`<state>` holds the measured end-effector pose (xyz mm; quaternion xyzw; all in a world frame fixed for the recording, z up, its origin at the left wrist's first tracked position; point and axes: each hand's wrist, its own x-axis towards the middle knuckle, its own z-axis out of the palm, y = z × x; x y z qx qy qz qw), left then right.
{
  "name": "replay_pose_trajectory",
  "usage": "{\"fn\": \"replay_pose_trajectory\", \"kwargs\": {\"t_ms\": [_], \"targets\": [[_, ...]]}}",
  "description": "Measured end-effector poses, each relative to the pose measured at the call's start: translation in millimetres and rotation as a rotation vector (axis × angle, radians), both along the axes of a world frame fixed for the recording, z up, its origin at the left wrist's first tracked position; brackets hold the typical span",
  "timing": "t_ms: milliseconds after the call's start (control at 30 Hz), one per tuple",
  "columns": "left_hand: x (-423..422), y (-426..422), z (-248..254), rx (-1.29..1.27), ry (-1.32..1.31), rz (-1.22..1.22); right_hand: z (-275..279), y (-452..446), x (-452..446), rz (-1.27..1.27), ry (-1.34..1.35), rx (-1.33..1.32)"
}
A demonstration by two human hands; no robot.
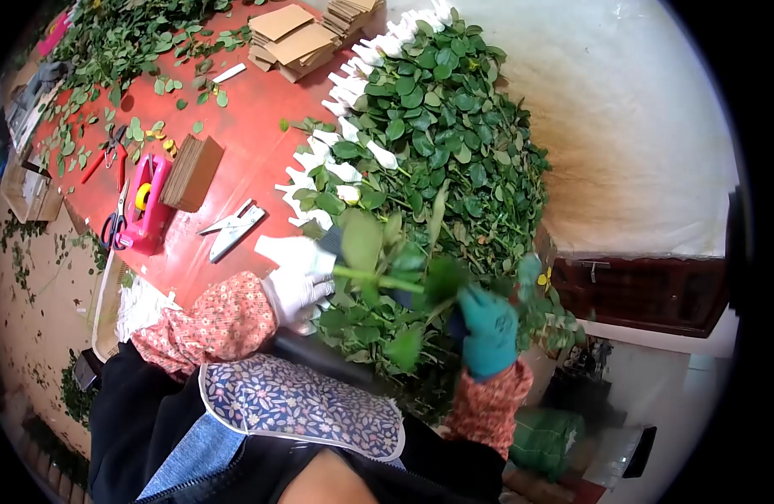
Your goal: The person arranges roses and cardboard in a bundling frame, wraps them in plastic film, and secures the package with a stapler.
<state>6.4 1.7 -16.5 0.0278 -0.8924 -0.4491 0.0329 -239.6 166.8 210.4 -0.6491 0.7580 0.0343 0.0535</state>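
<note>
My left hand (299, 292), in a white glove, is closed around a rose just below its head, which is covered by a white sleeve (290, 252). The rose's green stem (374, 279) runs to the right, its leaves blurred by motion. At the leafy lower end, my right hand (489, 332), in a teal glove, has its fingers pressed together on the stem; leaves partly hide the grip. Behind both hands lies a large pile of leafy roses (454, 143), many heads in white sleeves pointing left.
On the red table (261, 126) lie a stapler (233, 228), black-handled scissors (116, 223), red-handled pruners (110, 155), a pink tape dispenser (148, 206) and cardboard pieces (192, 172). More cardboard (293, 38) and loose leaves (127, 42) are farther back. White sleeves (143, 304) sit at left.
</note>
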Motion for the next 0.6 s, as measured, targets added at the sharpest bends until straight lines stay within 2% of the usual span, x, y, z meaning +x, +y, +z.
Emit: {"fn": "replay_pose_trajectory", "kwargs": {"t_ms": [33,67,100,133,167,200,233,267,367,400,433,500,567,600], "targets": [[-3.8,-9.0,24.7,-0.055,-0.062,-0.045,-16.2,20.1,3.3,0.054,0.077,-0.091],[-7.6,-18.1,49.4,-0.111,-0.121,-0.093,-25.4,33.1,9.5,0.041,0.054,-0.07],[-2.0,-9.4,26.9,-0.235,0.165,-0.008,-36.5,44.4,15.7,0.038,0.052,-0.071],[-0.8,-7.8,30.9,-0.182,-0.046,-0.012,-53.3,55.3,16.1,-0.011,0.046,-0.026],[-1.4,-11.9,24.1,-0.028,-0.031,-0.059,-74.6,67.1,16.4,-0.063,0.034,0.018],[-1.8,-8.8,20.2,-0.057,0.115,-0.007,-97.7,79.6,10.7,-0.112,0.01,0.036],[0.2,-8.8,17.9,-0.097,0.11,-0.013,-119.7,93.3,-0.1,-0.163,-0.009,0.05],[2.0,-8.8,15.4,-0.138,0.106,-0.019,-136.9,106.2,-9.2,-0.221,-0.003,0.192],[1.4,-8.4,8.7,-0.188,0.101,-0.037,-172.1,123.0,-16.5,-0.176,0.016,0.017],[1.7,-8.1,11.5,-0.196,0.098,-0.054,-170.7,118.8,-15.9,-0.201,0.024,0.163],[0.9,-7.1,15.5,-0.195,0.081,-0.044,-161.5,111.7,-14.2,-0.214,-0.008,0.187],[0.6,-6.9,17.2,-0.199,0.066,-0.048,-130.4,95.7,1.9,-0.327,0.143,0.347],[-0.5,-6.7,13.1,-0.212,0.124,-0.027,-75.7,77.7,27.9,-0.301,0.221,0.263],[-0.8,-7.0,12.8,-0.216,0.124,-0.039,-47.4,65.7,42.0,-0.263,0.065,0.142]]}}
